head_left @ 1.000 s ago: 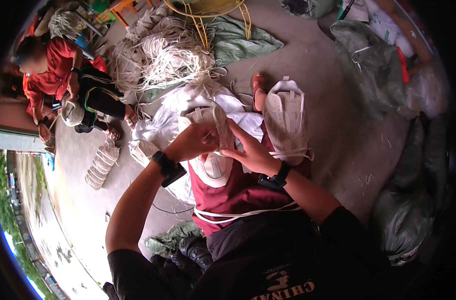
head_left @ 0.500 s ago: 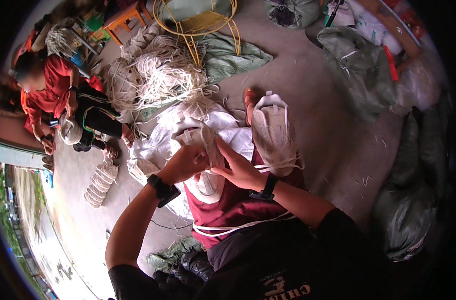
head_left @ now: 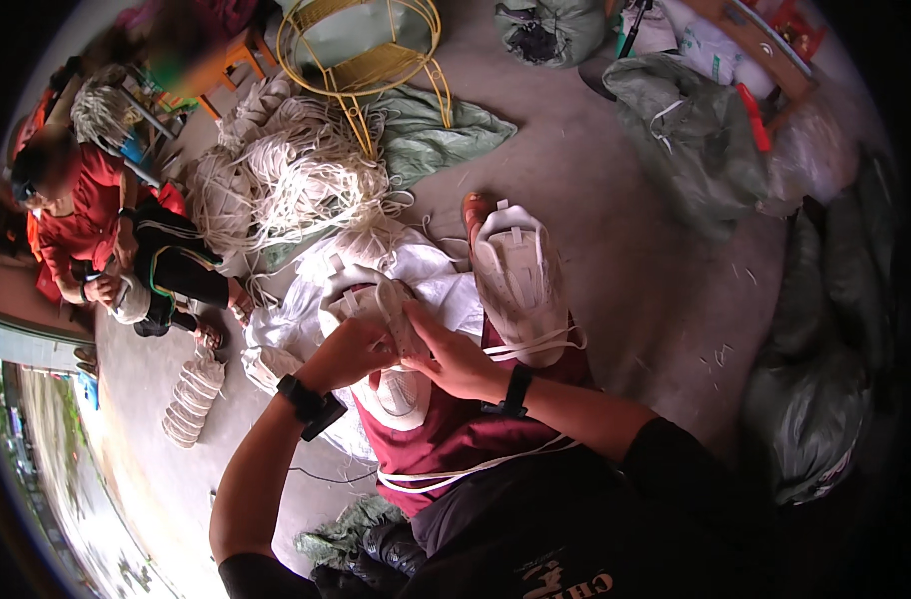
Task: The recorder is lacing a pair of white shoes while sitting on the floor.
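Concrete floor (head_left: pixel 635 250): a heap of white cord (head_left: pixel 286 185) lies beside a yellow wire stool (head_left: pixel 361 60). A finished white woven piece (head_left: pixel 520 280) rests on your right knee. Over your lap, your left hand (head_left: pixel 348 351) and right hand (head_left: pixel 454 359) meet, both clamped on a white strap (head_left: pixel 401 319).

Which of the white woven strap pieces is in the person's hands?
The white woven strap piece over the lap, pinched between left hand and right hand. The other white woven piece rests untouched on the right leg.
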`<action>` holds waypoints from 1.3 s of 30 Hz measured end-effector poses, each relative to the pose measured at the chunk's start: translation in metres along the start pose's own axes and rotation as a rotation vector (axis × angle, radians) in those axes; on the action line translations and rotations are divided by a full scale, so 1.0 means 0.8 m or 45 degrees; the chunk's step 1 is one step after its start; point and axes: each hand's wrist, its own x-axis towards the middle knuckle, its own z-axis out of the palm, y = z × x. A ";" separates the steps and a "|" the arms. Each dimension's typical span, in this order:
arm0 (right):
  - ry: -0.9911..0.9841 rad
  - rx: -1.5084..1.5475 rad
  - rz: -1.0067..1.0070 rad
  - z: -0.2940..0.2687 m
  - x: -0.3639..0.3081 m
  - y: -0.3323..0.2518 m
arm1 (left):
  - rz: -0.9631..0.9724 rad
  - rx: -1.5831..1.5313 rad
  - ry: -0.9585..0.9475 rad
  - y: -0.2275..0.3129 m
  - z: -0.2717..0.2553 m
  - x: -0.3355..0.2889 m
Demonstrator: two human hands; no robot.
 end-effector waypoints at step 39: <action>0.079 0.160 -0.075 -0.060 0.036 0.011 | -0.236 -0.266 -0.153 0.063 0.004 0.026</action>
